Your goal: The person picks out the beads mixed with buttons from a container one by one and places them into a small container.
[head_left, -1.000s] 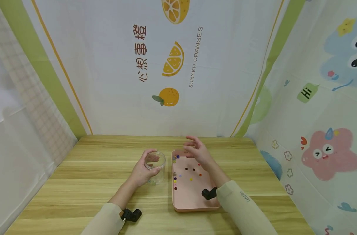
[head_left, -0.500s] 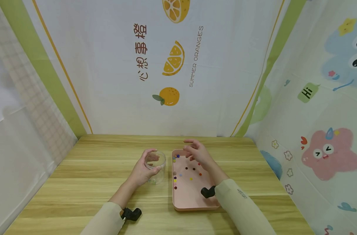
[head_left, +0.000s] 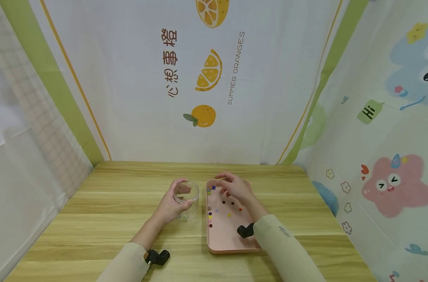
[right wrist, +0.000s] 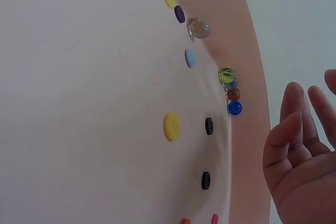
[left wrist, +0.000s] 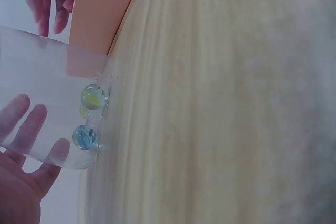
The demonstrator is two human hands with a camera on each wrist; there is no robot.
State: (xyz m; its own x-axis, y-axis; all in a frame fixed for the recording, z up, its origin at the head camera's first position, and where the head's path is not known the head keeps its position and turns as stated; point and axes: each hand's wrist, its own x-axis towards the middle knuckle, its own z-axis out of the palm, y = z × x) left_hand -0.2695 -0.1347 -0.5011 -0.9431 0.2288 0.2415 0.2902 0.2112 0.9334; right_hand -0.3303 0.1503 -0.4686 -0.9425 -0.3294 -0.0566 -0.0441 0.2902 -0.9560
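Clear plastic in the grip: a jar (head_left: 192, 210), mouth up, with fingers and thumb of the left hand (head_left: 171, 204) wrapped firmly round its wall. At the bottom, a yellow-swirled marble (left wrist: 94, 97) and a blue marble (left wrist: 84, 137), plus a yellow patch (left wrist: 83, 112), impossible to tell whether third marble or reflection. Right hand (head_left: 236, 188) above the pink tray (head_left: 231, 237) at twelve o'clock, far side of the table (head_left: 112, 207) being twelve; fingers loosely bent and apart, nothing visible between the tips. Jar just beside the tray, toward ten o'clock. Inside the tray, at eleven, a tight cluster: yellow-green marble (right wrist: 227, 75), pale blue marble (right wrist: 231, 83), brownish marble (right wrist: 233, 94) and deep blue marble (right wrist: 234, 108); near ten, by the wall, a clear marble (right wrist: 200, 28). Farther round, yellow button (right wrist: 171, 126) near the middle, dark button (right wrist: 209, 126) toward eleven, orange button (head_left: 240, 210) at two. To judge by this, only partway along: at least two marbles in, five visibly left, no button seen in the jar.
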